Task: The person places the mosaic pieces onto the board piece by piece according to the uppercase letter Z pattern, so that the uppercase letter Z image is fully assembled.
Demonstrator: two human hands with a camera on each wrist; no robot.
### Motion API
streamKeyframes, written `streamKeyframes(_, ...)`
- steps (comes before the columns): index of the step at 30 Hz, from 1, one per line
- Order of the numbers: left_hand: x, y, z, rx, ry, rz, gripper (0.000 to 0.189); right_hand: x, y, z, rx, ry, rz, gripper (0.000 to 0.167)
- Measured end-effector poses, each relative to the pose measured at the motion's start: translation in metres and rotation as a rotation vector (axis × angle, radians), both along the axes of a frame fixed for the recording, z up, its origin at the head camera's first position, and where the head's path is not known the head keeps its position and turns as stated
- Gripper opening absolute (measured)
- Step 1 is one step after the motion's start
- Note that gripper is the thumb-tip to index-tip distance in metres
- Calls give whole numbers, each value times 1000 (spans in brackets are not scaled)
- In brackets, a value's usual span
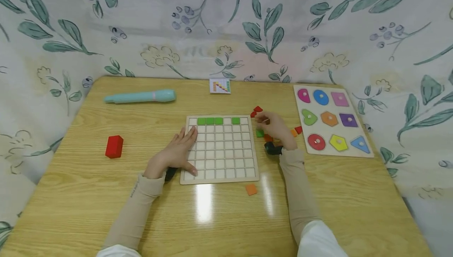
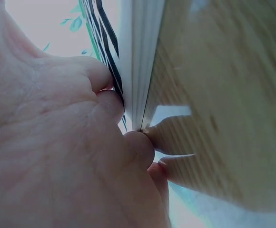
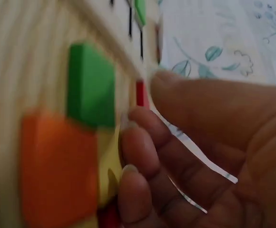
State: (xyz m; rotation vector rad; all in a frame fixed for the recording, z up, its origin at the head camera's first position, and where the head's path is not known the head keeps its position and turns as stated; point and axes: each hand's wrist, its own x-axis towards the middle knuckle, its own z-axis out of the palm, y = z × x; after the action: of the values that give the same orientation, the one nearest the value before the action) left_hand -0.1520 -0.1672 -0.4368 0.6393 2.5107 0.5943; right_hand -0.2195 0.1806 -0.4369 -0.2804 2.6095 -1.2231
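A white grid board (image 1: 219, 150) with a light wooden frame lies in the middle of the table. Several green square tiles (image 1: 210, 121) sit in its top row. My left hand (image 1: 177, 150) rests with spread fingers on the board's left edge; its wrist view shows the palm against that edge. Right of the board, my right hand (image 1: 276, 127) hovers over loose pieces, fingers bent and thumb apart from them. Beside its fingers are a green tile (image 3: 90, 85), an orange tile (image 3: 59, 168) and a yellow piece (image 3: 109, 173). Red pieces (image 1: 257, 109) lie just beyond it.
An orange tile (image 1: 251, 189) lies below the board. On the left are a red block (image 1: 114, 146) and a teal stick-shaped object (image 1: 141, 96). A small pattern card (image 1: 220, 86) lies at the back, and a shape puzzle board (image 1: 318, 109) on the right. Patterned cloth (image 1: 212, 24) hangs behind.
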Motion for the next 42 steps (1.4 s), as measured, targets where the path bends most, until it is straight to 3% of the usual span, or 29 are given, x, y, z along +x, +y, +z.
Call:
streamKeyframes(6, -1, -1, 2, -7, 13, -1, 138, 7, 18, 2, 137, 6, 104, 33)
streamKeyframes(10, 0, 0, 2, -1, 11, 2, 138, 6, 17, 2, 184, 19, 100, 28)
streamKeyframes(15, 0, 2, 0, -18, 0, -1, 138, -1, 8, 0, 142, -10, -13, 22)
streamKeyframes(20, 0, 4, -2, 2, -15, -8, 139, -7, -5, -5, 91, 30, -146, 19)
streamKeyframes(24, -1, 3, -1, 6, -14, -1, 139, -13, -20, -9, -33, 73, -239, 20)
streamKeyframes(29, -2, 1, 0, -1, -2, 2, 137, -17, -45, -10, -197, 102, -286, 19)
streamKeyframes(35, -1, 0, 0, -6, 6, 0, 138, -21, -77, -17, -263, 81, -243, 15)
streamKeyframes(42, -2, 0, -1, -14, 15, 5, 140, -20, -95, -18, -95, 110, -128, 14)
